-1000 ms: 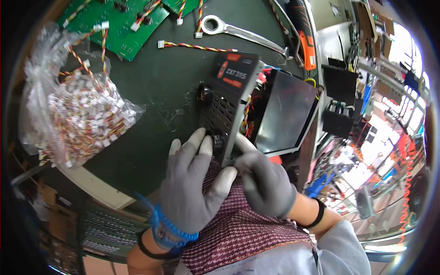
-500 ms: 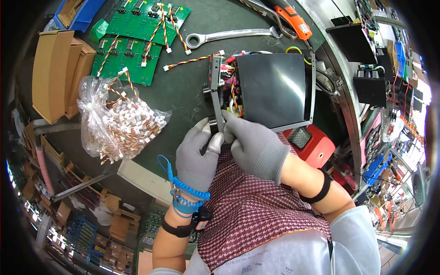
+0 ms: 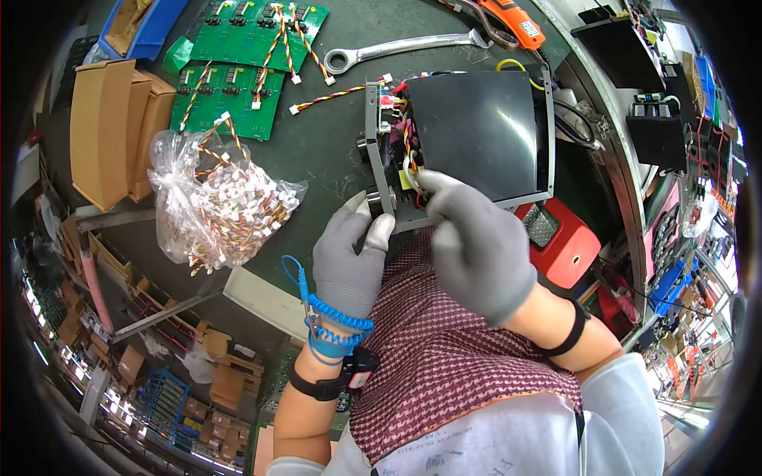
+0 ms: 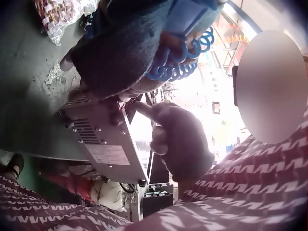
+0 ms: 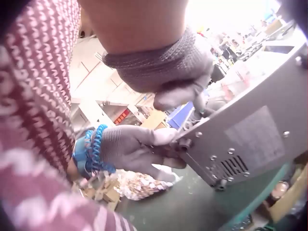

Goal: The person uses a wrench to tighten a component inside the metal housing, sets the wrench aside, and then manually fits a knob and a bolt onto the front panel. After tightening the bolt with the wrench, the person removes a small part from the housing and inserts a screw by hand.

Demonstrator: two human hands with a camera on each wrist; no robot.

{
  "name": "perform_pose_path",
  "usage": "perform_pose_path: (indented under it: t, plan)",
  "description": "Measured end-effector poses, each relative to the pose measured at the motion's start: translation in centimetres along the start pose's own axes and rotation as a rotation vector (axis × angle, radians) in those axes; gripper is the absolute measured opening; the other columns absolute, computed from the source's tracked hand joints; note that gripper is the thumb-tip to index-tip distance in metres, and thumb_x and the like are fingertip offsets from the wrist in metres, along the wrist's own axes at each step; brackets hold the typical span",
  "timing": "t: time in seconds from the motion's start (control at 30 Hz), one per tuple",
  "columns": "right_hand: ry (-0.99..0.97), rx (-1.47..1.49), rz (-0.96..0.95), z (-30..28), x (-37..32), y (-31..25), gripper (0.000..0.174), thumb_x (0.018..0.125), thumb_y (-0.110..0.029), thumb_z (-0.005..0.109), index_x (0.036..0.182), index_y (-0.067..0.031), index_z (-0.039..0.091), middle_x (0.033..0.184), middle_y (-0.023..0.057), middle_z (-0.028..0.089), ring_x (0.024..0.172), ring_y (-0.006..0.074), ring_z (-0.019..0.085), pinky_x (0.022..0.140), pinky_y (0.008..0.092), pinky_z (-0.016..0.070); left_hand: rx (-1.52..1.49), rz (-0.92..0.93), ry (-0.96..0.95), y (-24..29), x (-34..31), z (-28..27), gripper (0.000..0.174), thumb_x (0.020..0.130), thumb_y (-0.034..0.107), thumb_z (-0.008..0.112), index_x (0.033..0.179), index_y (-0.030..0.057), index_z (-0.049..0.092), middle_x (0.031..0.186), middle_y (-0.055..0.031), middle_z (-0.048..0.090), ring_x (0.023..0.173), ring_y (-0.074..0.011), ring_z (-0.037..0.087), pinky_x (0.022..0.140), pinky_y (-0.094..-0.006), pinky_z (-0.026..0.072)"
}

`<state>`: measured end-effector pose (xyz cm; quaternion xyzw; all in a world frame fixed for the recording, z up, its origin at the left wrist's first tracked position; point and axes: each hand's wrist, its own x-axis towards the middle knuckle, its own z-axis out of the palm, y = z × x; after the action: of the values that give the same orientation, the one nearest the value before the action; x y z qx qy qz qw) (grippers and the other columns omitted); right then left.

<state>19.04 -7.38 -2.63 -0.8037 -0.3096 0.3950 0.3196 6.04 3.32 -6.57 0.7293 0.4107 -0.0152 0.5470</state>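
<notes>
A dark metal machine case (image 3: pixel 476 131), its front panel (image 3: pixel 373 131) upright, stands at the table's near side. My gloved left hand (image 3: pixel 349 258) grips the black round socket (image 3: pixel 375 201) at the panel's near corner, thumb on the near side and fingers behind. Over the gap behind the panel reaches my gloved right hand (image 3: pixel 484 246), index finger extended at the bundled wires (image 3: pixel 410 159), other fingers bent under. The left wrist view shows that right index finger (image 4: pixel 144 109) pointing into the case; its tip is partly hidden. A vented, labelled side (image 5: pixel 255 137) faces the right wrist camera.
A clear bag (image 3: pixel 234 210) of connector wires lies left of the case. Green circuit boards (image 3: pixel 230 99) with loose cables, a ratchet spanner (image 3: pixel 405 49) and an orange-handled tool (image 3: pixel 512 24) lie farther back. Cardboard (image 3: pixel 111 131) stands at far left, a red box (image 3: pixel 559 242) beneath the right side.
The case has turned from showing its front panel to showing its top and interior. My right hand has moved from the panel's near edge to the wires inside. The left hand stays at the socket.
</notes>
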Motion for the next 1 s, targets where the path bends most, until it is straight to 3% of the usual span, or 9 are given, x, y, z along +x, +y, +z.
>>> perform_pose_path:
  t: [0.1, 0.23, 0.3, 0.37, 0.57, 0.63, 0.7, 0.87, 1.0]
  plan:
    - [0.102, 0.062, -0.192, 0.4, -0.4, 1.7, 0.013, 0.081, -0.005, 0.051, 0.093, -0.0043, 0.054, 0.110, 0.0219, 0.062, 0.084, 0.0401, 0.064, 0.075, 0.0471, 0.0513, 0.014, -0.010, 0.011, 0.0, 0.0, -0.1, 0.026, 0.089, 0.017, 0.064, 0.106, -0.0023, 0.065, 0.109, -0.0178, 0.064, 0.095, -0.0302, 0.064, 0.081, -0.0347, 0.0503]
    - [-0.240, -0.145, 0.051, 1.1, 1.5, 0.2, 0.013, 0.081, -0.004, 0.048, 0.093, -0.0047, 0.054, 0.113, 0.0182, 0.063, 0.085, 0.0400, 0.064, 0.075, 0.0475, 0.0509, 0.062, -0.021, -0.031, 0.0, 0.0, -0.4, 0.026, 0.089, 0.018, 0.064, 0.105, -0.0019, 0.065, 0.109, -0.0173, 0.064, 0.094, -0.0302, 0.064, 0.080, -0.0346, 0.0502]
    - [-0.056, -0.063, 0.086, 0.8, 1.3, -0.3, 0.013, 0.081, -0.003, 0.049, 0.093, -0.0050, 0.054, 0.112, 0.0183, 0.063, 0.084, 0.0395, 0.064, 0.074, 0.0462, 0.0515, 0.053, -0.022, -0.019, -0.3, 0.0, -0.3, 0.026, 0.089, 0.018, 0.064, 0.105, -0.0019, 0.065, 0.109, -0.0171, 0.064, 0.094, -0.0301, 0.064, 0.080, -0.0345, 0.0502]
    - [0.256, 0.068, -0.198, 0.3, 0.1, 1.0, 0.014, 0.079, -0.001, 0.050, 0.091, -0.0065, 0.053, 0.113, 0.0182, 0.063, 0.085, 0.0374, 0.064, 0.073, 0.0427, 0.0531, 0.036, -0.023, -0.007, -0.5, 0.1, -0.1, 0.026, 0.089, 0.018, 0.064, 0.105, -0.0018, 0.065, 0.108, -0.0169, 0.064, 0.094, -0.0299, 0.064, 0.080, -0.0344, 0.0502]
    - [-0.290, -0.072, 0.066, 1.7, 2.3, 0.9, 0.012, 0.081, -0.004, 0.049, 0.090, -0.0043, 0.056, 0.097, 0.0200, 0.064, 0.085, 0.0400, 0.062, 0.076, 0.0462, 0.0492, -0.015, 0.016, 0.013, -0.9, 0.3, -0.2, 0.024, 0.089, 0.017, 0.064, 0.104, -0.0019, 0.066, 0.105, -0.0167, 0.065, 0.091, -0.0284, 0.064, 0.078, -0.0341, 0.0501]
    - [-0.107, -0.051, 0.094, 1.8, 2.0, 0.3, 0.011, 0.081, -0.004, 0.049, 0.089, -0.0042, 0.056, 0.092, 0.0198, 0.064, 0.085, 0.0395, 0.062, 0.076, 0.0465, 0.0493, 0.007, 0.032, 0.022, -0.5, 0.2, -0.2, 0.024, 0.089, 0.017, 0.064, 0.102, -0.0028, 0.065, 0.103, -0.0168, 0.065, 0.090, -0.0281, 0.064, 0.078, -0.0339, 0.0500]
    - [0.346, 0.106, -0.237, 1.9, 0.9, 0.9, 0.014, 0.080, -0.002, 0.047, 0.091, -0.0036, 0.056, 0.093, 0.0191, 0.065, 0.085, 0.0386, 0.063, 0.075, 0.0447, 0.0505, 0.006, 0.052, 0.040, -1.0, 0.3, 0.1, 0.024, 0.089, 0.017, 0.064, 0.102, -0.0032, 0.065, 0.103, -0.0168, 0.065, 0.089, -0.0280, 0.064, 0.077, -0.0337, 0.0500]
    - [-0.195, -0.105, 0.060, 2.4, 1.8, 1.0, 0.022, 0.082, -0.005, 0.047, 0.100, -0.0023, 0.059, 0.095, 0.0218, 0.065, 0.087, 0.0400, 0.063, 0.078, 0.0459, 0.0503, -0.005, 0.011, -0.005, -0.5, 0.3, -0.5, 0.024, 0.089, 0.016, 0.064, 0.102, -0.0043, 0.065, 0.103, -0.0176, 0.065, 0.089, -0.0273, 0.064, 0.078, -0.0328, 0.0498]
    - [-0.181, -0.108, 0.083, 2.8, 2.8, 1.4, 0.023, 0.082, -0.007, 0.049, 0.102, -0.0022, 0.059, 0.090, 0.0204, 0.064, 0.085, 0.0396, 0.063, 0.077, 0.0476, 0.0497, -0.041, 0.014, 0.027, -0.9, 0.2, -0.3, 0.025, 0.089, 0.016, 0.063, 0.105, -0.0036, 0.066, 0.102, -0.0153, 0.068, 0.090, -0.0205, 0.064, 0.081, -0.0303, 0.0477]
